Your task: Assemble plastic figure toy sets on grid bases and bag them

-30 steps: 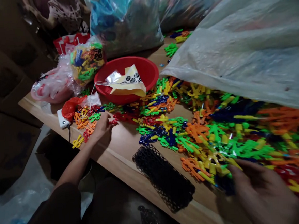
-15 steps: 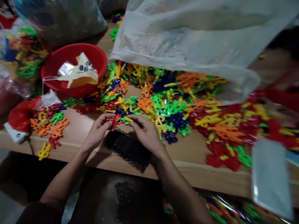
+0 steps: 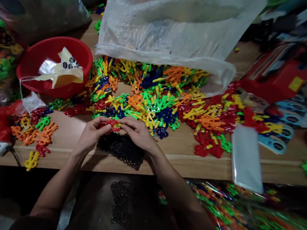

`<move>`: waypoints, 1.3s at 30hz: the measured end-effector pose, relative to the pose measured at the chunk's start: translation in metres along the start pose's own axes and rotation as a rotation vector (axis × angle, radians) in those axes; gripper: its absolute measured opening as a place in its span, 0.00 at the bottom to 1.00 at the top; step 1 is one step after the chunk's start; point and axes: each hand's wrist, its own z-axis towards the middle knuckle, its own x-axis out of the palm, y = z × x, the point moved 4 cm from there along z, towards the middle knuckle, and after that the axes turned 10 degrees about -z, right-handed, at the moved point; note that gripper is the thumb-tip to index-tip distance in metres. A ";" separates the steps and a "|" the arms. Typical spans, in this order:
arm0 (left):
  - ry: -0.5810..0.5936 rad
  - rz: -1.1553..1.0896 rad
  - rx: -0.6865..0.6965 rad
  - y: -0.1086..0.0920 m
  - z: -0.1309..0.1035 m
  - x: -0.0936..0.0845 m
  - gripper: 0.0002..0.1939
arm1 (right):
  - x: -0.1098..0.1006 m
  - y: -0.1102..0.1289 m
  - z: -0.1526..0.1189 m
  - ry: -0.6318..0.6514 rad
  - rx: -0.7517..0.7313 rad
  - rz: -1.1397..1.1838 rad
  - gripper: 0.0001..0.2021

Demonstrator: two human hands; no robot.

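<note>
My left hand [image 3: 90, 135] pinched a small, glossy red plastic piece [image 3: 109, 125], partly hidden by my fingers, near the far end of a black mesh-like object [image 3: 121, 148]. Rightward, a short yellow part [image 3: 118, 126] showed, gripped by my right hand [image 3: 141, 136]; whether the two joined, I couldn't tell.

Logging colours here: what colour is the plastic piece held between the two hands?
The plastic piece is mostly red, seen best in the head view.
</note>
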 end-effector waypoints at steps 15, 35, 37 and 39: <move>-0.087 0.441 0.166 -0.004 -0.016 0.013 0.09 | 0.003 -0.007 -0.011 0.128 0.197 0.072 0.08; -0.854 1.205 -0.104 0.033 -0.154 -0.207 0.46 | -0.032 -0.002 0.004 -0.289 -0.049 -0.383 0.09; -0.812 1.200 -0.047 0.039 -0.127 -0.198 0.44 | -0.027 0.001 0.003 -0.267 -0.071 -0.392 0.09; -0.779 1.192 -0.002 0.039 -0.099 -0.192 0.43 | -0.026 0.002 0.001 -0.244 -0.093 -0.408 0.09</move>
